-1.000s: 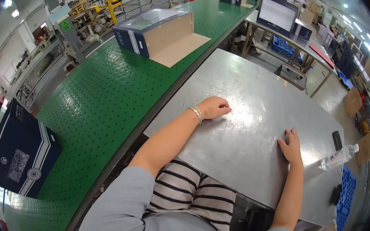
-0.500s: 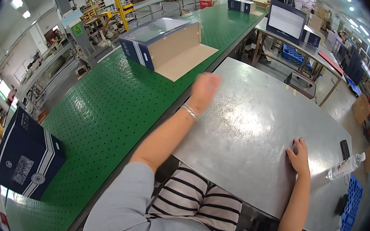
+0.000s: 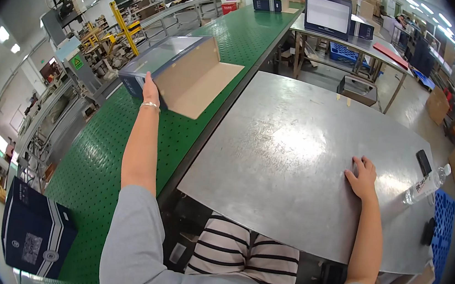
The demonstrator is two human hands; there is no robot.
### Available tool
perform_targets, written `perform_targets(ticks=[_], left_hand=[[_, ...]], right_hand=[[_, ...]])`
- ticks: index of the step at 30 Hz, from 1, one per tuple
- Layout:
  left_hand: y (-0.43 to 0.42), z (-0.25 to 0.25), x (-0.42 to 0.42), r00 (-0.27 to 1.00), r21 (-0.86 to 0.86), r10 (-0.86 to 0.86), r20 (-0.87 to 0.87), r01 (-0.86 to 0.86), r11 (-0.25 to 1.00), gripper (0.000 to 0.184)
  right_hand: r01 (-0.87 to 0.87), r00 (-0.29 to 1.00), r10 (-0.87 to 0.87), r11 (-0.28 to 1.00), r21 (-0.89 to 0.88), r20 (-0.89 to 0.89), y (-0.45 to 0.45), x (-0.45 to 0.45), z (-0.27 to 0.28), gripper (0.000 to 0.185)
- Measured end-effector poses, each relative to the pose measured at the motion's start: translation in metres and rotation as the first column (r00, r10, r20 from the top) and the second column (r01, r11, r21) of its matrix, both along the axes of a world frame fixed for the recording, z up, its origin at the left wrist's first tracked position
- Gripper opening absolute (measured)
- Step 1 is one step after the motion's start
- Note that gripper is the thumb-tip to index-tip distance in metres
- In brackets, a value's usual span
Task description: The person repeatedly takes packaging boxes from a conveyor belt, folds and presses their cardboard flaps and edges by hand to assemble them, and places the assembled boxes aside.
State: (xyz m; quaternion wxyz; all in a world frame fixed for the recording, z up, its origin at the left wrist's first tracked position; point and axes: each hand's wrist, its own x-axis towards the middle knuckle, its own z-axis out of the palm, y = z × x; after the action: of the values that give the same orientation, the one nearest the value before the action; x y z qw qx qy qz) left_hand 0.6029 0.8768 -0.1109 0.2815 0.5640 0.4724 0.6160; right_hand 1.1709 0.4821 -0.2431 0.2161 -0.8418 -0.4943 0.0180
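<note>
My left hand [image 3: 151, 91] is stretched out to the near end of a dark blue box [image 3: 134, 84] with a clear window and an open tan flap. Its fingers are extended against the end panel, partly hidden edge-on; no wrapped grip shows. This box lies on its side on the green perforated surface [image 3: 98, 156]. My right hand [image 3: 362, 178] rests palm down on the metal table [image 3: 267, 190], fingers apart, holding nothing. Right of it are a clear bottle [image 3: 428, 185] and a small black object [image 3: 423, 162].
Another blue box [image 3: 35, 232] stands at the lower left. Further boxes [image 3: 268, 3] [image 3: 328, 14] and a red sheet [image 3: 390, 55] are at the back. A blue plastic pallet [image 3: 441, 236] is beyond the table's right edge. People are visible far off at the upper right.
My left hand has left the metal table and moved left and forward to the windowed box. My right hand has stayed on the table. The camera view has shifted.
</note>
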Motion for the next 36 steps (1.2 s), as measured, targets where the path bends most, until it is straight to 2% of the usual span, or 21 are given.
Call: perform_targets(ticks=[4,5,9,14,19,22,24,26,27,29,31,32,34,36], left_hand=[[0.010,-0.003,-0.005,0.999,-0.187,-0.038,0.035,0.044,0.981,0.075],[0.013,-0.012,0.001,0.998,-0.188,-0.045,0.038,0.051,0.981,0.075],[0.022,-0.028,0.018,0.970,-0.343,0.036,0.241,0.051,0.938,0.080],[0.038,-0.029,0.045,0.880,-0.520,0.150,0.451,0.122,0.846,0.091],[0.040,-0.037,0.040,0.882,-0.540,0.160,0.443,0.120,0.833,0.097],[0.046,-0.042,0.031,0.880,-0.552,0.192,0.435,0.092,0.829,0.095],[0.037,-0.040,0.024,0.894,-0.570,0.208,0.397,0.062,0.819,0.086],[0.005,-0.037,0.027,0.883,-0.430,0.080,0.462,0.144,0.891,0.072],[-0.002,-0.040,0.024,0.885,-0.429,0.074,0.460,0.149,0.891,0.072],[-0.010,-0.044,0.008,0.816,-0.355,0.013,0.577,0.237,0.904,0.062],[-0.005,-0.068,-0.024,0.750,-0.232,-0.159,0.642,0.388,0.892,0.056],[-0.015,-0.075,-0.035,0.760,-0.244,-0.159,0.630,0.389,0.889,0.056],[-0.027,-0.085,-0.048,0.638,-0.109,-0.269,0.721,0.487,0.866,0.052],[-0.023,-0.104,-0.042,0.622,-0.109,-0.294,0.726,0.526,0.844,0.051]], right_hand=[[-0.012,1.000,0.012,1.000,0.012,0.014,0.000,0.001,-0.001,0.054],[-0.006,1.000,0.006,1.000,0.012,0.016,-0.002,0.003,-0.001,0.054],[-0.057,0.996,0.059,0.998,0.040,-0.067,-0.005,0.010,-0.002,0.056],[-0.063,0.995,0.066,0.997,0.048,-0.071,-0.009,0.013,-0.004,0.055],[-0.027,0.999,0.027,1.000,0.015,-0.027,0.000,0.012,-0.002,0.053],[-0.029,0.999,0.028,0.999,-0.014,-0.036,-0.005,0.009,0.000,0.053],[-0.039,0.999,0.040,0.999,0.014,-0.029,-0.001,0.009,0.005,0.053],[-0.041,0.999,0.042,0.999,0.017,-0.031,-0.001,0.011,0.003,0.053],[-0.051,0.998,0.051,0.998,0.023,-0.029,-0.001,0.012,0.002,0.053],[-0.068,0.997,0.069,0.997,0.037,-0.025,-0.002,0.016,0.001,0.052],[-0.050,0.998,0.050,0.999,0.017,-0.031,0.001,0.017,0.000,0.053],[-0.044,0.998,0.045,0.999,0.012,-0.047,-0.001,0.013,0.000,0.053],[-0.038,0.999,0.037,0.999,0.028,0.017,-0.003,0.012,0.001,0.052],[-0.025,0.999,0.028,0.997,0.067,-0.044,0.005,0.028,-0.014,0.051]])
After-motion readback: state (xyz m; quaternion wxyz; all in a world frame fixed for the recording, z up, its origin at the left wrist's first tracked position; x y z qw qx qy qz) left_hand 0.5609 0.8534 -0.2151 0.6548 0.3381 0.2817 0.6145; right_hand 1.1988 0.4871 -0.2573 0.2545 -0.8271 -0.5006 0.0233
